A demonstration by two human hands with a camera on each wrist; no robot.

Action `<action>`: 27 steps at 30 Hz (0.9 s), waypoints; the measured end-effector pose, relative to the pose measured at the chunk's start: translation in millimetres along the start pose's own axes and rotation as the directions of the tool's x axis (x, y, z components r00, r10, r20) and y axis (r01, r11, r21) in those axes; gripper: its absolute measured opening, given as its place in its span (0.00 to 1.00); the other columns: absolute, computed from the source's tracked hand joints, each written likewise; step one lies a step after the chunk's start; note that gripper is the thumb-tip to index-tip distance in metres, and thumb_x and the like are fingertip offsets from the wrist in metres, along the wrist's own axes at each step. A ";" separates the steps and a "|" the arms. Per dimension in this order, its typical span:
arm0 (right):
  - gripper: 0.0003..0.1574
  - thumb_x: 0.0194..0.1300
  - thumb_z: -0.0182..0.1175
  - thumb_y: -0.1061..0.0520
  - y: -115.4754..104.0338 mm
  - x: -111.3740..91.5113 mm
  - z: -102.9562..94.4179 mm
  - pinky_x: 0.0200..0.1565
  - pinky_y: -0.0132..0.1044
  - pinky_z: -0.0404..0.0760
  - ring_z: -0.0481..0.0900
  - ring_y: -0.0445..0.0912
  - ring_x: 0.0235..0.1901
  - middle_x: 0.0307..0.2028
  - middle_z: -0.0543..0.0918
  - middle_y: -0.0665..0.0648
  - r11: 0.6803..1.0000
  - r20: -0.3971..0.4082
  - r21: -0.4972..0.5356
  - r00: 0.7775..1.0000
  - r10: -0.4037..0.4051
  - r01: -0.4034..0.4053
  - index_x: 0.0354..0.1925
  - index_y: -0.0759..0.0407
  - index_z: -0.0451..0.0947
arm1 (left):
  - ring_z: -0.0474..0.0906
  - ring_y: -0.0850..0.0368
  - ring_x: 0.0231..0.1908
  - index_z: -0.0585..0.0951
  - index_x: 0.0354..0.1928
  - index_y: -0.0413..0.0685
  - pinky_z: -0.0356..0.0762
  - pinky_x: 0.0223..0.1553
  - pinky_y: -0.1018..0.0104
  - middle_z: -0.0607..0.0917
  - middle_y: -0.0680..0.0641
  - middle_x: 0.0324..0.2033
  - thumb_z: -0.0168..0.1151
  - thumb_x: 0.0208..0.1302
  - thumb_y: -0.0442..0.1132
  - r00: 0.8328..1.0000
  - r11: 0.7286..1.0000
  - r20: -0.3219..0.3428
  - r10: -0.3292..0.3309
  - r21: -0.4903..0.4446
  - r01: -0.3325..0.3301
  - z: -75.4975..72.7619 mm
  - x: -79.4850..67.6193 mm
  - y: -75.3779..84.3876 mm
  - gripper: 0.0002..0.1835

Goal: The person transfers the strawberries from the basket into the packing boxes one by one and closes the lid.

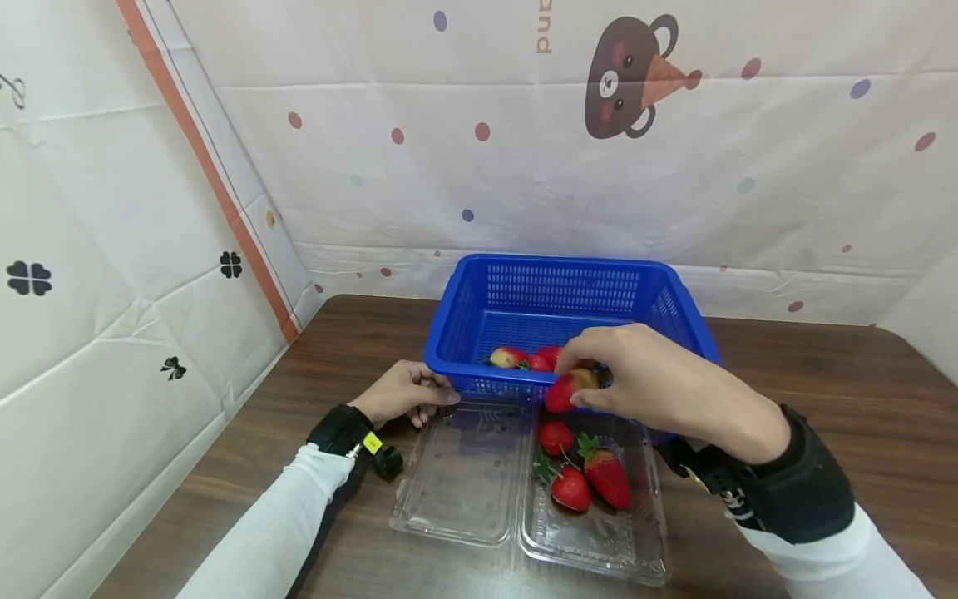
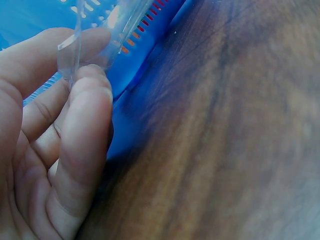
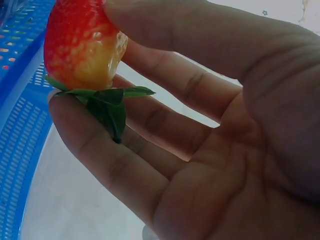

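Observation:
My right hand point(image 1: 642, 370) pinches a red and yellow strawberry point(image 3: 82, 47) between thumb and fingers, its green leaves pointing toward the palm. In the head view this strawberry overlaps the near rim of the blue basket point(image 1: 576, 264). Below it lies a clear plastic clamshell box point(image 1: 591, 545), its base holding three red strawberries point(image 1: 608, 478). The box's lid point(image 1: 464, 491) is folded out flat to the left. My left hand point(image 1: 404, 394) pinches the lid's far left corner between thumb and index finger, close to the basket's front wall.
Several more strawberries point(image 1: 511, 358) lie in the basket along its near side. The brown wooden table point(image 1: 359, 333) meets a white printed cloth point(image 1: 479, 166) behind the basket, with another sheet point(image 1: 112, 274) on the left.

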State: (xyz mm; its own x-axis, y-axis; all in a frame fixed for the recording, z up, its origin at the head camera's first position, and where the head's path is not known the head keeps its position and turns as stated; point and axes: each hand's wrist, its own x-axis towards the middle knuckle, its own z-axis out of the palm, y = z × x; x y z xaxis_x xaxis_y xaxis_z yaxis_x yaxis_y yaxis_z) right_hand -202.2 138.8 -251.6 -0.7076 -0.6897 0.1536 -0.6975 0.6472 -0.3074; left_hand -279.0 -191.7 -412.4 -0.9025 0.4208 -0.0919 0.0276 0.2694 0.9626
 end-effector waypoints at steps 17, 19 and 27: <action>0.16 0.55 0.70 0.62 -4.4 3.8 23.0 0.32 0.30 0.81 0.74 0.39 0.31 0.35 0.77 0.45 0.996 0.011 0.036 0.997 -0.079 0.079 0.42 0.50 0.81 | 0.72 0.60 0.14 0.82 0.36 0.41 0.79 0.16 0.71 0.77 0.51 0.16 0.72 0.54 0.42 1.000 1.000 -0.005 -0.008 -0.014 0.008 0.1 -4.0 0.3 0.13; 0.15 0.55 0.70 0.61 -3.7 4.2 25.0 0.31 0.30 0.81 0.74 0.39 0.30 0.35 0.76 0.45 0.996 -0.017 0.021 0.996 -0.089 0.089 0.42 0.50 0.81 | 0.72 0.60 0.14 0.81 0.36 0.41 0.79 0.16 0.70 0.77 0.51 0.16 0.72 0.54 0.42 1.000 1.000 -0.010 -0.012 -0.013 0.012 0.0 -5.8 1.1 0.13; 0.15 0.55 0.71 0.59 0.3 -1.1 30.1 0.32 0.31 0.82 0.73 0.37 0.31 0.34 0.75 0.43 0.994 -0.073 -0.003 0.991 -0.111 0.111 0.42 0.48 0.80 | 0.72 0.61 0.14 0.81 0.37 0.40 0.79 0.17 0.71 0.77 0.51 0.16 0.72 0.54 0.43 1.000 1.000 -0.009 -0.015 -0.012 0.015 1.5 -2.2 1.1 0.14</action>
State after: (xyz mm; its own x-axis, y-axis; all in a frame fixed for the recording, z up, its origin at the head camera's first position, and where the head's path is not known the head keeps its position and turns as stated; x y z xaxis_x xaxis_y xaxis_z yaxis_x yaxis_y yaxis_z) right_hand -198.2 130.0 -280.1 -0.6320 -0.7319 0.2547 -0.7722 0.5674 -0.2860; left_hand -276.3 -191.0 -411.5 -0.9067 0.4089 -0.1037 0.0091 0.2648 0.9643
